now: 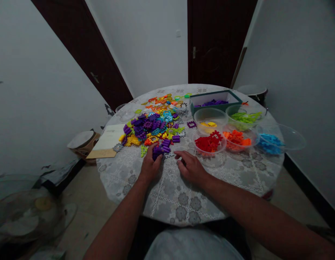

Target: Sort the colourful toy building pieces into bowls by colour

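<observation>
Two hands of yours lie on the round table point(180, 206), with a small gap between them. Your left hand point(151, 164) is closed over a clump of purple interlocking pieces point(158, 152), so its fingers are together on them. This clump touches the front of the big mixed pile of plastic building pieces point(147, 126). Your right hand point(191, 168) is just beside, with its fingers curled down to the patterned cloth. Something dark may be under them, but it is too small to see well, so you cannot tell if this hand holds a piece. One grey piece point(168, 155) lies between the two hands.

The pile has purple, yellow, orange, green and blue pieces mixed together, and one loose purple piece point(191, 124) lies to the right of it. Farther right stands a dark green box point(218, 107) with purple pieces inside. Around it are five clear bowls: the yellow bowl point(210, 110), the green bowl point(254, 108), the red bowl point(210, 153), the orange bowl point(239, 150) and the blue bowl point(291, 130), each with pieces of its colour. The red bowl is the nearest to your right hand. Left of the pile, a sheet of pale card point(105, 141) lies across the table edge.
</observation>
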Demonstrator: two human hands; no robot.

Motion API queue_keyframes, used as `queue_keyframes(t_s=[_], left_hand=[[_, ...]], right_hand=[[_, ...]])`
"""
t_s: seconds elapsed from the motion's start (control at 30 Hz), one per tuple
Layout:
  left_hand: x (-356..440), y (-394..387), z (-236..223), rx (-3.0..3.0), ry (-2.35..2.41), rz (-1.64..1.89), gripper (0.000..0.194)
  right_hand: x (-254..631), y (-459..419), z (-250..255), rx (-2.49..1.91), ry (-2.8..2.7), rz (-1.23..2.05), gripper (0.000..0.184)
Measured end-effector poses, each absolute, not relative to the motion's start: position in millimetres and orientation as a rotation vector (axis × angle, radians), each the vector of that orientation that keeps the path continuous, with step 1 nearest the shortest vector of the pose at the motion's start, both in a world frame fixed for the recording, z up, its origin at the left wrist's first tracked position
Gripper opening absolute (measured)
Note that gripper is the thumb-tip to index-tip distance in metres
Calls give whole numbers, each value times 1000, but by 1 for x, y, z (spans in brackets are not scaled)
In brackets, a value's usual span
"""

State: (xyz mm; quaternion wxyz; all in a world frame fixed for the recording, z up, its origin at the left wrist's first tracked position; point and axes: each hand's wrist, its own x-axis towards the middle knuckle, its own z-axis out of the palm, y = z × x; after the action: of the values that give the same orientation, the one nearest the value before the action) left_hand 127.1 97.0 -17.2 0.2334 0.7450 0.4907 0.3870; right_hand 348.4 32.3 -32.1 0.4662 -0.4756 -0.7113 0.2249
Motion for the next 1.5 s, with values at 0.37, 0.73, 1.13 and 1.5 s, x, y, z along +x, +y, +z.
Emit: queue_keyframes(t_s=[0.37, 0.73, 1.13, 1.5], left_hand=[[129, 98, -17, 2058, 1335, 1044, 48], [146, 86, -11, 1975, 1250, 1065, 55], [174, 103, 17, 2011, 819, 670, 79], [166, 106, 1, 1533, 767, 594, 95]], right_hand=[[350, 34, -31, -1199, -1717, 557, 46], [352, 39, -37, -1256, -1594, 586, 56], [353, 42, -26, -1192, -1542, 576, 27], [349, 31, -20, -1223, -1429, 484, 21]])
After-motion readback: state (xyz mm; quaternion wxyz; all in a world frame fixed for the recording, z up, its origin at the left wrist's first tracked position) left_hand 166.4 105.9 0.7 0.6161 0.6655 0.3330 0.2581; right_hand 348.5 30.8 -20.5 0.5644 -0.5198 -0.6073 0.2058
